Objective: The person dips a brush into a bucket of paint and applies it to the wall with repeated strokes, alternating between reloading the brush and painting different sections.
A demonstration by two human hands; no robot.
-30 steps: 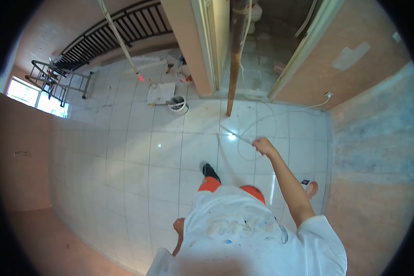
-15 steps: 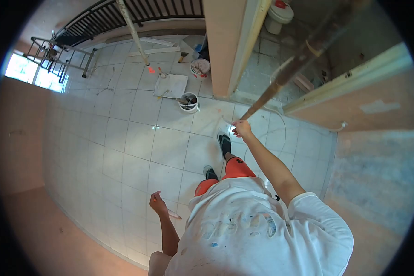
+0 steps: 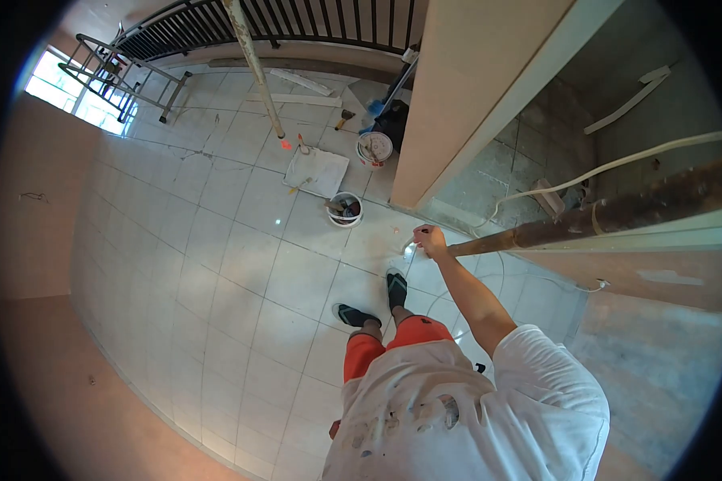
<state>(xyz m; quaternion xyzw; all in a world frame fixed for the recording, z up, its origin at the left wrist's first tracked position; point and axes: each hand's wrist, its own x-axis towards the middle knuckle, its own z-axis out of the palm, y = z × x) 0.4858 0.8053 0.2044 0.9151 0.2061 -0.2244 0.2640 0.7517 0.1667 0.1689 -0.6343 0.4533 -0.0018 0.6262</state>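
Note:
My right hand (image 3: 430,240) is closed around the near end of a long brown pole (image 3: 553,228) with ring-like bands. The pole slants off to the right edge, growing larger toward the camera. A small pale, shiny patch shows beside my fingers; I cannot make out what it is. Of my left hand (image 3: 334,429) only a small part shows at the left side of my paint-stained white shirt (image 3: 457,409). Its fingers are hidden behind the shirt.
A white bucket of tools (image 3: 345,210) stands ahead on the tiles, beside a white tray (image 3: 317,171) and a second bucket (image 3: 375,149). An upright pole (image 3: 253,68) and metal frame (image 3: 128,80) stand farther off. A wall corner (image 3: 465,104) borders the doorway; a pale cable (image 3: 610,167) crosses it.
The brown pole has swung from pointing up-right to lying nearly level toward the right. My left hand has drawn back behind the shirt. My left foot has stepped forward; the view has turned.

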